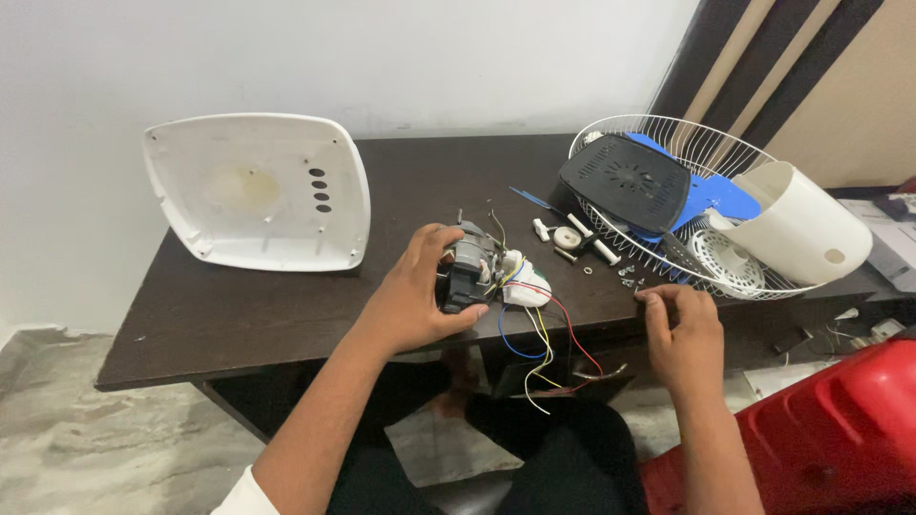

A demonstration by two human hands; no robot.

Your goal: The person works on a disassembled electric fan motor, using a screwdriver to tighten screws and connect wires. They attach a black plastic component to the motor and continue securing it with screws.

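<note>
Your left hand (415, 305) has its grip closed on the motor (469, 272) — right hand (682, 329) pinches near the screws (628, 277), contents unclear; looks like screw-picking, needs a fine pinch.

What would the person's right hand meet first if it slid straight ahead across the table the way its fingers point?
The right hand points up-left toward the small screws just past its fingertips. It would likely meet those first, then the white plastic pegs beyond, though depth is hard to judge.
</note>
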